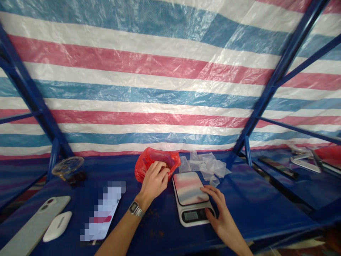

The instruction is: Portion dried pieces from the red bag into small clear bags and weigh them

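Note:
My left hand [157, 176], with a metal-banded digital watch [136, 209] at the wrist, reaches into the mouth of a red plastic bag [142, 165]. Its fingers are curled and pressed together over some brown contents, and what they pinch is hidden. My right hand [217, 208] rests at the right side of a digital kitchen scale [191, 224], thumb by the lit display and fingertips at the edge of the plate. Those fingers are apart and hold nothing. The shiny scale plate [189, 187] reflects the stripes and bears nothing.
Small clear plastic bags [204, 164] lie behind the scale. To the left are a lidded plastic container [69, 169], a pale phone [37, 224], a white earbud case [58, 226] and a phone with a blurred screen [105, 217]. Blue metal bars [262, 96] frame a striped tarp [149, 81].

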`<act>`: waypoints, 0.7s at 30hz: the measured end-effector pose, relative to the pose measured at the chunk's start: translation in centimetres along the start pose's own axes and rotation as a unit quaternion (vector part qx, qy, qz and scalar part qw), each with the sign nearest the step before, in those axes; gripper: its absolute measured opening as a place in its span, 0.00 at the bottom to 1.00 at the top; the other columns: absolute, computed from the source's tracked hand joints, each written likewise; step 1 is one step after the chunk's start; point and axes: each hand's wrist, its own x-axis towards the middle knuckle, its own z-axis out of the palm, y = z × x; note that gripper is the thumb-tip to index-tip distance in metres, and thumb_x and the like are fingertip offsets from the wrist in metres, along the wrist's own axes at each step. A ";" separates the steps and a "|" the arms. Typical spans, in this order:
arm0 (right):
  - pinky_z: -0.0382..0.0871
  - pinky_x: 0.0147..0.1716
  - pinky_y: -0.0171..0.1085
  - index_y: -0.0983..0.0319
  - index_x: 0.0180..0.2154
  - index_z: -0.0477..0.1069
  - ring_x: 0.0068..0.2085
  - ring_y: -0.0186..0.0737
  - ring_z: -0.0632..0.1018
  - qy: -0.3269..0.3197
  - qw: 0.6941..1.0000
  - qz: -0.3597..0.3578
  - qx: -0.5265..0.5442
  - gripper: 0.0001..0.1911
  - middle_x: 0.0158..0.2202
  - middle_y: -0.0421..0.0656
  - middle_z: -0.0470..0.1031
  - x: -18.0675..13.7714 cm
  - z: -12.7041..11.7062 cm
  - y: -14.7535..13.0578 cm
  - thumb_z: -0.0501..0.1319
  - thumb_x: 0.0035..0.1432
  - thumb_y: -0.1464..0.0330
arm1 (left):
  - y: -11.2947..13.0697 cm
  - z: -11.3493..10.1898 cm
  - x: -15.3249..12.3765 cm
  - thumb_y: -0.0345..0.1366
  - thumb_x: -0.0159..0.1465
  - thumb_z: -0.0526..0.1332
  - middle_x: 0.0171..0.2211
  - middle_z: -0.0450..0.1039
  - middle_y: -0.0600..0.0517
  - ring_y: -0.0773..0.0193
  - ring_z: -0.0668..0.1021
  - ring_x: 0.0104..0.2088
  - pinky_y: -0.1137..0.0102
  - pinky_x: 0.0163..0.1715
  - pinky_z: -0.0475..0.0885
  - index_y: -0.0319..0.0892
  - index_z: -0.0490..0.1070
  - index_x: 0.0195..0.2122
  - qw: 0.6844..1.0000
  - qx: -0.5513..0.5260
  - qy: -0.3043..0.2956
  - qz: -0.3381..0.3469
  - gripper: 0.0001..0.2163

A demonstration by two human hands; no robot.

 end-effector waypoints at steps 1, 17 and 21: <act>0.59 0.68 0.56 0.49 0.60 0.70 0.68 0.52 0.63 -0.003 1.000 0.005 0.006 0.33 0.64 0.45 0.63 0.0 -0.2 0.0 0.57 0.54 0.75 | 0.0 0.0 0.0 0.23 0.66 0.57 0.38 0.75 0.48 0.59 0.75 0.40 0.62 0.43 0.76 0.43 0.75 0.36 1.000 -0.003 -0.001 0.001 0.10; 0.62 0.66 0.53 0.52 0.54 0.75 0.65 0.51 0.68 0.032 0.998 0.005 0.048 0.32 0.59 0.44 0.72 0.4 -0.6 0.5 0.56 0.47 0.76 | -0.5 0.1 -0.2 0.23 0.68 0.56 0.37 0.74 0.48 0.60 0.74 0.39 0.64 0.42 0.74 0.42 0.75 0.35 1.000 -0.013 0.000 0.003 0.11; 0.62 0.66 0.54 0.52 0.53 0.75 0.65 0.52 0.68 0.024 0.999 0.005 0.045 0.32 0.59 0.44 0.72 0.5 -0.6 0.4 0.57 0.46 0.76 | -0.6 0.1 -0.2 0.23 0.68 0.56 0.37 0.74 0.49 0.60 0.74 0.39 0.64 0.41 0.74 0.42 0.75 0.35 1.000 -0.014 0.005 0.004 0.11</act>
